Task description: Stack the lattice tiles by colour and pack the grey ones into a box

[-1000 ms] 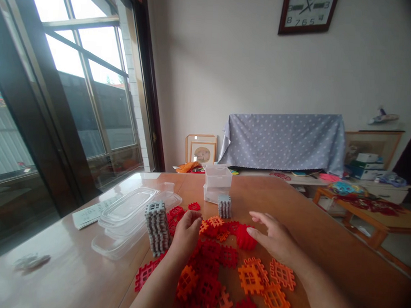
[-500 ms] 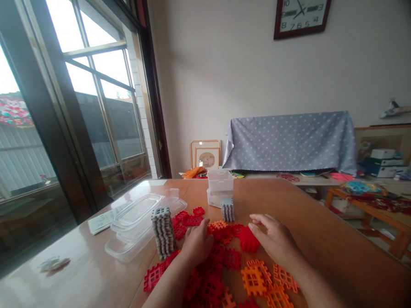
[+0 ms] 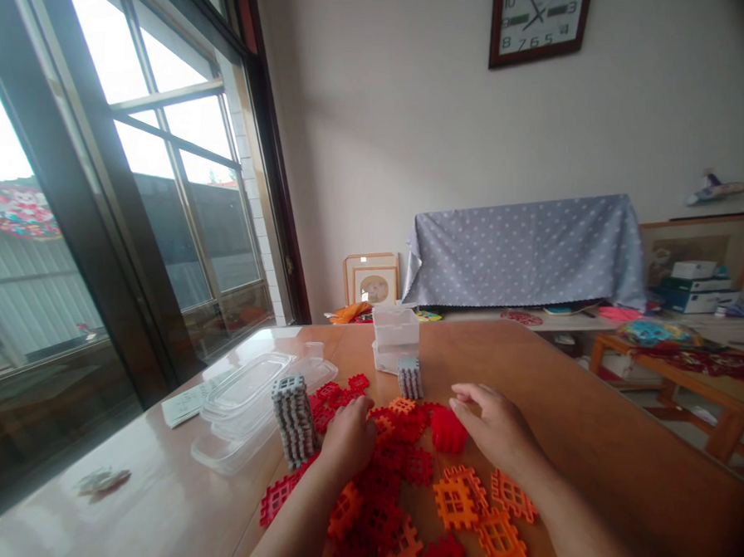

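Observation:
My left hand (image 3: 350,434) is over the pile of red pieces (image 3: 381,512), its fingers curled down; what they hold, if anything, is hidden. My right hand (image 3: 492,422) is beside a short stack of red pieces (image 3: 448,432), thumb and fingers apart, with nothing visible between them. Left of my left hand stands a tall grey stack of notched pieces (image 3: 294,422). Behind the pile is a shorter grey stack (image 3: 410,379). Several orange pieces (image 3: 456,503) lie on the table in front of the red stack.
Clear plastic lids (image 3: 247,384) and a paper booklet (image 3: 184,406) lie at the left. Transparent containers (image 3: 396,330) stand behind the short grey stack. A small clear packet (image 3: 104,482) rests near the wooden table's (image 3: 167,500) left edge.
My left hand has shifted slightly left and its fingers are lower and more curled. An orange piece now shows beside my left forearm. My right hand has hardly moved.

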The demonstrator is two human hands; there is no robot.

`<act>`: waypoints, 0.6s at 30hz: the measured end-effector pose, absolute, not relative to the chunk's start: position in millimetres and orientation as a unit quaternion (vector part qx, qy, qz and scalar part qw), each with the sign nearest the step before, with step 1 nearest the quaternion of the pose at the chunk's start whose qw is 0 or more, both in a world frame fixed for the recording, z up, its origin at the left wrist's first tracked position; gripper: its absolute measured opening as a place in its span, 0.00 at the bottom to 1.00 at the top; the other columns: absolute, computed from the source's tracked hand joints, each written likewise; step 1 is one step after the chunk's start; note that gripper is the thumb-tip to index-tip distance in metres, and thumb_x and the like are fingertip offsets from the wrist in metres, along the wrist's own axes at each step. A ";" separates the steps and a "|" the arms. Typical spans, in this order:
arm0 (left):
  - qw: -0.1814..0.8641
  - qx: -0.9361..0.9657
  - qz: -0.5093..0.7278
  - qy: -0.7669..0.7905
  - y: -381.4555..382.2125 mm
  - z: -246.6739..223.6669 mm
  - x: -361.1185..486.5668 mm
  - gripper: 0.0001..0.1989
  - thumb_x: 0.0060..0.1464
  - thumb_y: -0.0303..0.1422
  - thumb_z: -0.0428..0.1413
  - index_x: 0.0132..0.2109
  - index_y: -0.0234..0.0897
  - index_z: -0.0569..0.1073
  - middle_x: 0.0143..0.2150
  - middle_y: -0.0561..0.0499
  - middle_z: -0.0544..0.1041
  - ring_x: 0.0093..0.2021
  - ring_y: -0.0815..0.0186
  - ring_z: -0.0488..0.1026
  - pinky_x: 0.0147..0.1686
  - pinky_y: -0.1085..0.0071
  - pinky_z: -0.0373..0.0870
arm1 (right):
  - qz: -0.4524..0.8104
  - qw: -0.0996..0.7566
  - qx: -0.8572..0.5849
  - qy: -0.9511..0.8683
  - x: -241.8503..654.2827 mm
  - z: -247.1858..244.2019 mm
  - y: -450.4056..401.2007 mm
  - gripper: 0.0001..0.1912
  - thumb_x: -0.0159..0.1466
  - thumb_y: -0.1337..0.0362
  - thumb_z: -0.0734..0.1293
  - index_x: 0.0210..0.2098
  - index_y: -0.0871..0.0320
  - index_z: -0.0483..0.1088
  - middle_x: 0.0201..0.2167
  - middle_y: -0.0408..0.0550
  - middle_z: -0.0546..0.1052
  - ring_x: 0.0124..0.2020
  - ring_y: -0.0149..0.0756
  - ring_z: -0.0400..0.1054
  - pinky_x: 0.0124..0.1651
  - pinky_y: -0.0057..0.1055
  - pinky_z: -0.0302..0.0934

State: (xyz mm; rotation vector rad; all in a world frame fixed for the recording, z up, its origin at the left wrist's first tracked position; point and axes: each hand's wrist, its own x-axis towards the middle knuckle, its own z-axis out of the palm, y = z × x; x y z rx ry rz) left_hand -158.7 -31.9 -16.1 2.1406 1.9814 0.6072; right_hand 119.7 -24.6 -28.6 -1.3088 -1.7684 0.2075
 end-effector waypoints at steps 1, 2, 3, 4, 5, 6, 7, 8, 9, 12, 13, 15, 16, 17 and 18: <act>0.077 0.720 0.189 0.663 -32.1 -14.8 -158.1 0.17 0.59 0.28 0.52 0.55 0.40 0.74 0.54 0.43 0.78 0.55 0.57 0.73 0.55 0.66 0.65 | 0.085 0.449 -0.529 -0.715 119.7 -28.8 -24.3 0.17 0.65 0.55 0.64 0.48 0.54 0.76 0.44 0.50 0.81 0.47 0.43 0.74 0.52 0.40 0.66; 0.073 0.724 0.176 0.663 -31.5 -13.4 -157.4 0.17 0.59 0.28 0.52 0.55 0.41 0.74 0.54 0.44 0.78 0.55 0.56 0.73 0.55 0.66 0.65 | 0.087 0.450 -0.528 -0.715 119.6 -28.9 -24.3 0.17 0.65 0.55 0.64 0.48 0.54 0.76 0.44 0.50 0.81 0.47 0.43 0.74 0.52 0.39 0.66; 0.068 0.727 0.162 0.664 -30.0 -12.1 -156.6 0.17 0.59 0.29 0.52 0.55 0.41 0.74 0.55 0.44 0.78 0.56 0.56 0.73 0.55 0.66 0.65 | 0.087 0.450 -0.527 -0.715 119.4 -28.8 -24.4 0.17 0.65 0.55 0.64 0.48 0.54 0.76 0.44 0.50 0.81 0.47 0.43 0.74 0.52 0.39 0.66; 0.063 0.729 0.149 0.666 -27.7 -11.1 -155.5 0.17 0.59 0.29 0.52 0.54 0.41 0.73 0.55 0.44 0.77 0.56 0.56 0.72 0.55 0.65 0.65 | 0.088 0.452 -0.526 -0.715 119.0 -28.7 -24.6 0.17 0.65 0.55 0.64 0.48 0.54 0.76 0.44 0.50 0.81 0.47 0.43 0.74 0.51 0.39 0.66; 0.058 0.730 0.137 0.667 -24.6 -10.4 -154.3 0.17 0.59 0.28 0.51 0.54 0.41 0.73 0.55 0.44 0.77 0.56 0.55 0.72 0.55 0.64 0.66 | 0.087 0.453 -0.524 -0.716 118.7 -28.6 -24.9 0.17 0.65 0.55 0.64 0.48 0.54 0.76 0.44 0.50 0.81 0.47 0.43 0.74 0.51 0.39 0.66; 0.054 0.732 0.125 0.668 -20.8 -10.2 -152.9 0.17 0.59 0.28 0.50 0.54 0.41 0.73 0.56 0.43 0.77 0.57 0.54 0.72 0.55 0.63 0.66 | 0.087 0.455 -0.522 -0.716 118.4 -28.4 -25.1 0.17 0.65 0.55 0.64 0.48 0.54 0.76 0.44 0.49 0.81 0.47 0.43 0.75 0.51 0.38 0.66; 0.050 0.735 0.113 0.667 -16.8 -10.5 -151.4 0.18 0.59 0.28 0.50 0.55 0.40 0.73 0.57 0.43 0.76 0.57 0.54 0.72 0.55 0.62 0.66 | 0.088 0.457 -0.521 -0.715 118.2 -28.3 -25.2 0.17 0.65 0.55 0.64 0.48 0.54 0.76 0.44 0.49 0.81 0.46 0.42 0.75 0.51 0.38 0.67; 0.048 0.738 0.103 0.665 -12.5 -11.2 -149.8 0.19 0.59 0.28 0.50 0.55 0.41 0.72 0.57 0.43 0.76 0.57 0.54 0.71 0.55 0.61 0.67 | 0.088 0.459 -0.521 -0.714 118.1 -28.3 -25.3 0.17 0.65 0.55 0.64 0.48 0.54 0.76 0.44 0.49 0.81 0.46 0.42 0.75 0.50 0.38 0.67; 0.047 0.743 0.093 0.661 -8.4 -12.3 -148.3 0.19 0.58 0.28 0.50 0.56 0.41 0.72 0.58 0.44 0.75 0.58 0.54 0.71 0.55 0.61 0.67 | 0.089 0.461 -0.520 -0.714 118.1 -28.2 -25.3 0.17 0.65 0.55 0.64 0.48 0.54 0.76 0.44 0.50 0.81 0.46 0.42 0.75 0.50 0.38 0.67; 0.051 0.754 0.068 0.651 2.0 -16.9 -144.7 0.21 0.56 0.27 0.52 0.57 0.43 0.72 0.58 0.45 0.76 0.58 0.54 0.71 0.55 0.60 0.67 | 0.093 0.462 -0.521 -0.712 118.9 -27.9 -25.1 0.17 0.65 0.54 0.64 0.48 0.54 0.76 0.44 0.50 0.81 0.46 0.42 0.75 0.50 0.38 0.67; 0.053 0.755 0.061 0.651 4.6 -18.4 -144.0 0.22 0.55 0.27 0.53 0.57 0.43 0.72 0.57 0.44 0.76 0.58 0.53 0.71 0.55 0.60 0.67 | 0.092 0.462 -0.521 -0.712 119.2 -27.8 -25.0 0.17 0.65 0.54 0.64 0.48 0.54 0.76 0.44 0.50 0.81 0.46 0.42 0.75 0.50 0.38 0.67; 0.054 0.754 0.053 0.653 8.4 -20.9 -143.7 0.22 0.54 0.28 0.54 0.56 0.42 0.72 0.55 0.43 0.77 0.57 0.51 0.71 0.54 0.58 0.68 | 0.091 0.464 -0.521 -0.710 120.0 -27.4 -24.6 0.17 0.65 0.54 0.64 0.48 0.54 0.76 0.44 0.49 0.81 0.46 0.42 0.75 0.51 0.38 0.67; 0.052 0.753 0.051 0.654 9.9 -21.8 -143.9 0.22 0.54 0.28 0.54 0.56 0.42 0.73 0.55 0.43 0.77 0.57 0.51 0.71 0.54 0.57 0.68 | 0.090 0.466 -0.522 -0.709 120.4 -27.3 -24.4 0.17 0.65 0.54 0.64 0.48 0.54 0.76 0.44 0.49 0.81 0.46 0.42 0.75 0.51 0.38 0.67; 0.050 0.752 0.052 0.655 11.3 -22.5 -144.2 0.22 0.54 0.28 0.54 0.56 0.42 0.73 0.55 0.43 0.77 0.57 0.50 0.71 0.54 0.57 0.68 | 0.089 0.467 -0.523 -0.708 120.7 -27.2 -24.3 0.17 0.65 0.54 0.64 0.48 0.53 0.76 0.43 0.49 0.81 0.46 0.43 0.75 0.50 0.38 0.67; 0.046 0.751 0.053 0.657 12.6 -23.0 -144.6 0.22 0.54 0.29 0.54 0.56 0.42 0.73 0.55 0.43 0.77 0.57 0.50 0.70 0.54 0.56 0.68 | 0.088 0.468 -0.524 -0.707 120.9 -27.1 -24.2 0.17 0.65 0.54 0.64 0.48 0.53 0.76 0.43 0.50 0.81 0.46 0.43 0.75 0.50 0.38 0.68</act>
